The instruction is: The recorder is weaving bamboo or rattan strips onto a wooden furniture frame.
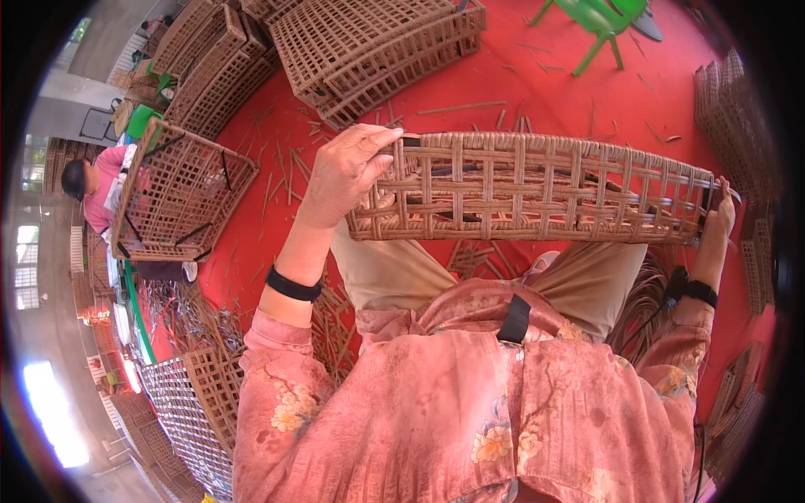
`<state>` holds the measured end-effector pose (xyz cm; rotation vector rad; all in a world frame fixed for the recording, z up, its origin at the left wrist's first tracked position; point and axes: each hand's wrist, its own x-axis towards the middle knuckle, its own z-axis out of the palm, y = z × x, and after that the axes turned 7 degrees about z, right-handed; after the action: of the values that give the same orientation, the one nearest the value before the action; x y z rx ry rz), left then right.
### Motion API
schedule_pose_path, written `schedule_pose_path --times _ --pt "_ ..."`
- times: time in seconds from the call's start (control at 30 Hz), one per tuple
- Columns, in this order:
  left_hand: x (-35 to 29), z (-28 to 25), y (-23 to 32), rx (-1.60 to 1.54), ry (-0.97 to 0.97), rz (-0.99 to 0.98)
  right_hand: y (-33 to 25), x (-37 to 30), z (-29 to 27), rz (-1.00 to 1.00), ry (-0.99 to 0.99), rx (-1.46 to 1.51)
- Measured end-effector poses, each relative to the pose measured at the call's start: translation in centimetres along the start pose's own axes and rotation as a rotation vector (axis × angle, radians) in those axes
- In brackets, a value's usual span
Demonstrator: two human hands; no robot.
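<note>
Across my lap I hold a brown woven wicker basket (pixel 537 184), its long latticed side facing up toward me. My left hand (pixel 356 172) grips the upper left corner, thumb and fingers closed over the rim beside a black patch. At the far right end, my right hand (pixel 721 210) is closed on the other corner; its fingers are partly hidden. Through the lattice, more woven strands and some dark strips show inside the basket.
Stacked wicker baskets (pixel 369 54) stand ahead on the red floor (pixel 570 92), with cut strips scattered about. A green stool (pixel 599 25) is at the far right. More baskets (pixel 729 109) line the right. A co-worker in pink (pixel 105 184) handles a basket (pixel 180 193) at left.
</note>
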<state>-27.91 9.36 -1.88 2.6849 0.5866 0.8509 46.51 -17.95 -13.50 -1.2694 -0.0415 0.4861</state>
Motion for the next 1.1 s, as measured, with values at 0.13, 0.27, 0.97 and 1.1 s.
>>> schedule_pose_path --times 0.13,0.27,0.97,1.1 --pt "1.0 -0.8 0.3 -0.353 0.018 -0.274 -0.6 -1.1 0.5 0.004 0.019 0.006" --pt "1.3 -1.4 -1.4 -0.571 -0.07 -0.377 -0.9 -1.6 0.9 0.017 0.029 0.006" --pt "3.4 -0.5 2.7 0.184 -0.233 0.153 -0.6 -10.6 4.5 -0.194 -0.222 -0.203" --pt "3.4 0.1 2.4 -0.094 -0.146 -0.013 -1.0 -8.3 3.6 -0.022 -0.025 -0.055"
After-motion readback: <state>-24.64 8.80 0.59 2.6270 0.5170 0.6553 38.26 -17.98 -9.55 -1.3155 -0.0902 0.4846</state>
